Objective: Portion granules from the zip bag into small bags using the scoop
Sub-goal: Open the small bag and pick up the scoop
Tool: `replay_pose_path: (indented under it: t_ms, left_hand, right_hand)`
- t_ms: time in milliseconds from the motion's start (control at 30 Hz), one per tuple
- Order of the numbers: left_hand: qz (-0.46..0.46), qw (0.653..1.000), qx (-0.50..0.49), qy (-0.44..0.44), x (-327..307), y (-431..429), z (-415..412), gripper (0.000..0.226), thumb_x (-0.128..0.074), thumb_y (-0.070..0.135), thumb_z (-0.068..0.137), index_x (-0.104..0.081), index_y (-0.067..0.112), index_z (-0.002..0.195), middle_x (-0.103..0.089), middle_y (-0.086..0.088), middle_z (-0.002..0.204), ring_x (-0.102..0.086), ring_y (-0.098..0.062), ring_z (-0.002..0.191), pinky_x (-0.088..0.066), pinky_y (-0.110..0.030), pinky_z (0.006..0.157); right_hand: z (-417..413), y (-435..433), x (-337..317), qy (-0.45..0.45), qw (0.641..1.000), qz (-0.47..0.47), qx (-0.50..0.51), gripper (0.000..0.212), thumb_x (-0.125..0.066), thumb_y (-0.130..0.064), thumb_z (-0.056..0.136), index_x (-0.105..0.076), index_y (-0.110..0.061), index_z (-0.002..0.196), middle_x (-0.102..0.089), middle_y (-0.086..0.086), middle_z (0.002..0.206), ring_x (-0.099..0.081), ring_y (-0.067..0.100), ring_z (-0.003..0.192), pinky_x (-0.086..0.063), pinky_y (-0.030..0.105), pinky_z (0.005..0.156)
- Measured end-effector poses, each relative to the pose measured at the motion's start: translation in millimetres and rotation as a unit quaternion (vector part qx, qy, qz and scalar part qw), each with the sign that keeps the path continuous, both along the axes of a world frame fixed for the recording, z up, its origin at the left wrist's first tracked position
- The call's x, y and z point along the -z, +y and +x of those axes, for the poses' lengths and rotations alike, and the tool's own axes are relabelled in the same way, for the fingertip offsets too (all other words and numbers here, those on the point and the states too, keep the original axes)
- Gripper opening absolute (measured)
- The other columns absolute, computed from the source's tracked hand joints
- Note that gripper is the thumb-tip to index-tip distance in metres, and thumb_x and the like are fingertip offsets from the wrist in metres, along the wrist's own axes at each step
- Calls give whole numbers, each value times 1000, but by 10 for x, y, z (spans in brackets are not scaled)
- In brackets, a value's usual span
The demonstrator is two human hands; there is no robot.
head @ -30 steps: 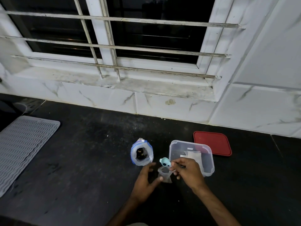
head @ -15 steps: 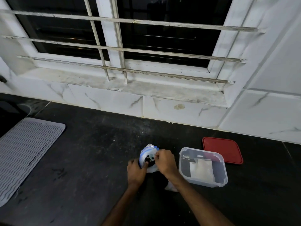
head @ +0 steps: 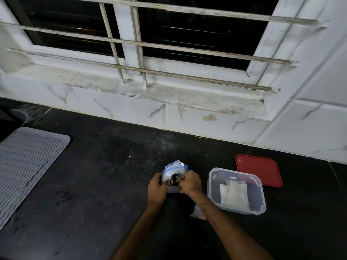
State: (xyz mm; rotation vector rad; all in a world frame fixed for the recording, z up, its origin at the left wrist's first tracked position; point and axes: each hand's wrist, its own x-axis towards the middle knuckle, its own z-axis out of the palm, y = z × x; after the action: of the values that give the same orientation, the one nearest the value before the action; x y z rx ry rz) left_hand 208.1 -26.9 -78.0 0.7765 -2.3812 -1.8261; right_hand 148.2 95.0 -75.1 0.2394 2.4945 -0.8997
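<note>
Zip bag (head: 173, 170), 1, sits in left hand (head: 156, 190) grip; right hand (head: 190, 182) curls at its mouth, hold unclear.

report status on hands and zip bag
Left hand grips zip bag. Right hand curled at its mouth, scoop unseen. Small bag lies nearby, nothing blocking.

Bare left forearm (head: 139, 226) and right forearm (head: 225, 226) reaching up from the near edge of the black counter (head: 93, 184), converging, left hand (head: 156, 190) curled round the left side of a clear plastic zip bag with a blue seal (head: 172, 168), right hand (head: 189, 182) fisted, knuckles up, at its mouth, grip hidden
</note>
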Motion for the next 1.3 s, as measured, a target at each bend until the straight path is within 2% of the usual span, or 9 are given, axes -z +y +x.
replay_pose_path:
  t_ms: [100,167,333,467,633,800,967,1100,1300]
  left_hand:
    - [13,1000,5,0,45,-44,-21,6,-66,9,90,-65,6,94,-71,-8,88,-65,-21,83,-51,-31,72]
    - [19,1000,1,0,50,-72,-18,5,-66,10,90,-64,8,94,-70,-4,85,-65,-20,81,-50,-29,70]
    - [23,999,-29,-7,17,-96,-8,10,-64,16,92,-61,9,99,-69,-4,88,-66,-23,87,-51,-32,73]
    - [38,999,-26,7,-54,-80,43,21,-66,16,92,-56,16,111,-68,-3,105,-65,-17,96,-48,-18,72]
    - [19,996,-47,73,-213,-7,268,55,-70,24,89,-44,14,136,-50,2,136,-50,-11,125,-42,-27,102]
    - [-47,975,-73,203,-495,342,643,48,-66,33,86,-50,19,129,-55,10,128,-51,0,121,-38,-13,99]
    - [-28,990,81,110,-99,826,947,57,-77,42,78,-46,41,126,-53,16,127,-54,1,117,-47,-16,94]
    - [-35,991,122,43,78,1070,963,87,-76,61,63,-41,31,137,-46,15,133,-49,-3,122,-50,-29,99]
    - [-40,990,127,50,92,1177,823,49,-79,38,73,-55,37,116,-59,17,114,-58,1,107,-53,-27,88]
  right_hand:
    - [20,-4,-81,-40,996,-57,60,19,-60,-12,88,-68,-5,73,-72,11,68,-71,21,56,-62,37,57]
    - [46,-1,-182,-62,991,-85,84,18,-61,-10,90,-69,-2,75,-71,11,65,-68,17,50,-60,31,53]
    - [57,26,-380,-92,982,-136,95,15,-62,-8,91,-69,4,89,-74,15,74,-72,20,60,-61,29,58]
    - [81,114,-566,-109,974,-179,89,14,-61,-7,92,-68,5,90,-73,18,79,-70,19,62,-59,28,58]
    - [221,404,-874,-146,944,-283,90,15,-61,-7,94,-67,7,96,-70,13,75,-65,14,60,-54,20,54]
    - [403,754,-1072,-175,906,-364,124,16,-64,-5,91,-68,7,101,-71,11,74,-66,13,61,-55,20,56]
    - [608,1132,-1141,-147,916,-356,109,12,-61,-7,93,-69,2,98,-71,11,76,-66,13,63,-57,21,59]
    - [739,1429,-1097,-127,929,-331,103,12,-64,-9,92,-71,1,94,-73,12,77,-69,16,68,-58,25,65]
    - [841,1593,-1033,-108,956,-265,62,12,-64,-9,92,-70,1,95,-74,13,77,-67,15,62,-58,27,64]
